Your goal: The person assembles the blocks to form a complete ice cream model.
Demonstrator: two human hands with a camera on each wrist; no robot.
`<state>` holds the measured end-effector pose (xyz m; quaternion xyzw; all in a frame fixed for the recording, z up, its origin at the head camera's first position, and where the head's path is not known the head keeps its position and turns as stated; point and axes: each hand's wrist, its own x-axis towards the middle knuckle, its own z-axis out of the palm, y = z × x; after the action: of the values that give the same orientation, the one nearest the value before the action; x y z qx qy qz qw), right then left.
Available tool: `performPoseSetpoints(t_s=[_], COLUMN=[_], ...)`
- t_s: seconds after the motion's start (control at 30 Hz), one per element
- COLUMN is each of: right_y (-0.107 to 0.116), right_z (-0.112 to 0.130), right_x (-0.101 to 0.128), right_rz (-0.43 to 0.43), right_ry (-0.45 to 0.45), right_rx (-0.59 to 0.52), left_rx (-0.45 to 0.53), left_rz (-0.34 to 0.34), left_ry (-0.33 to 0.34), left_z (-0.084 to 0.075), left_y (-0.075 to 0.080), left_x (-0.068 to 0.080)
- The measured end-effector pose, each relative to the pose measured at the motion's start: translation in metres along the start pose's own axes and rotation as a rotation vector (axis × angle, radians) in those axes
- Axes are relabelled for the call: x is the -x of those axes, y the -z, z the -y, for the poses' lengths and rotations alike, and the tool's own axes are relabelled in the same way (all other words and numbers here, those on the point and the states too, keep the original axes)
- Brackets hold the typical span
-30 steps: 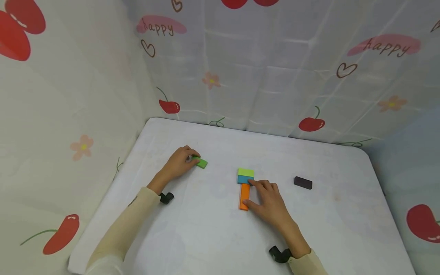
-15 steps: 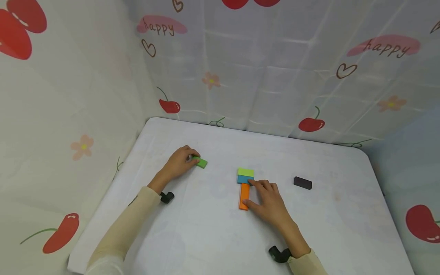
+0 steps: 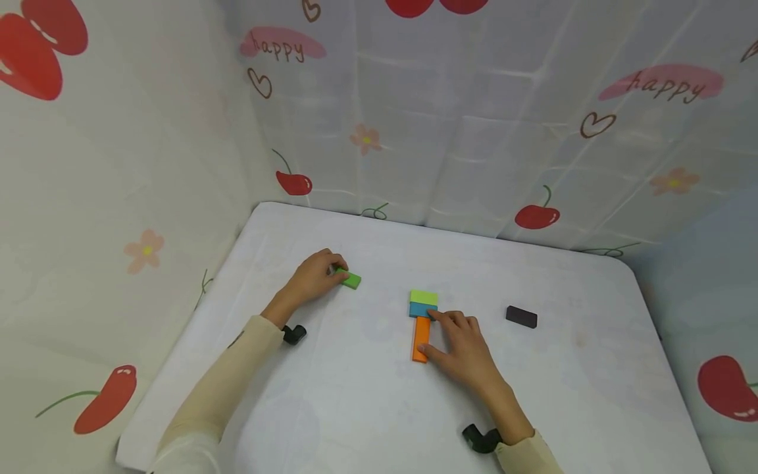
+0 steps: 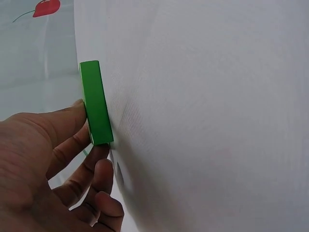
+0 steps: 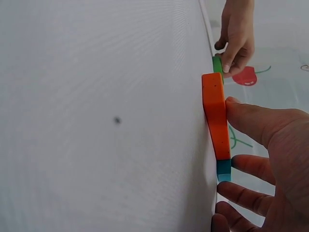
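Observation:
My left hand (image 3: 336,274) pinches a green block (image 3: 351,280) that lies on the white table (image 3: 367,408), left of centre. In the left wrist view, thumb and fingers of the left hand (image 4: 87,133) hold the green block (image 4: 96,104) by its near end. An orange block (image 3: 422,338), a blue block (image 3: 423,309) and a lime block (image 3: 424,297) lie end to end in the middle. My right hand (image 3: 435,334) touches the right side of the orange and blue blocks with thumb and fingertips. The right wrist view shows the right hand (image 5: 234,133) beside the orange block (image 5: 216,121) and blue block (image 5: 223,169).
A black block (image 3: 522,316) lies alone to the right of the row. Printed cherry curtains (image 3: 462,131) wall in the table at the back and on both sides. The table's rounded edges lie close to the curtains.
My left hand has slid slightly to the right with the green block. The right hand and the row of blocks have stayed put.

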<state>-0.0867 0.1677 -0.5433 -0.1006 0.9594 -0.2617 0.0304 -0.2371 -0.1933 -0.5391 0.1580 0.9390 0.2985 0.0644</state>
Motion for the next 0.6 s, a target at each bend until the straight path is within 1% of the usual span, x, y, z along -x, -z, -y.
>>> performPoseSetpoints(t_s=[0.17, 0.37, 0.6], right_y=[0.001, 0.001, 0.002], right_z=[0.000, 0.000, 0.000], right_x=[0.001, 0.000, 0.000], right_rz=[0.002, 0.003, 0.012], right_ry=[-0.006, -0.009, -0.016], right_rx=[-0.003, 0.001, -0.004], left_rx=[-0.005, -0.040, -0.051], left_rz=[0.020, 0.029, 0.044], left_ry=[0.031, 0.040, 0.070], left_z=[-0.005, -0.010, -0.016], left_y=[-0.001, -0.002, -0.002], left_x=[-0.003, -0.008, -0.010])
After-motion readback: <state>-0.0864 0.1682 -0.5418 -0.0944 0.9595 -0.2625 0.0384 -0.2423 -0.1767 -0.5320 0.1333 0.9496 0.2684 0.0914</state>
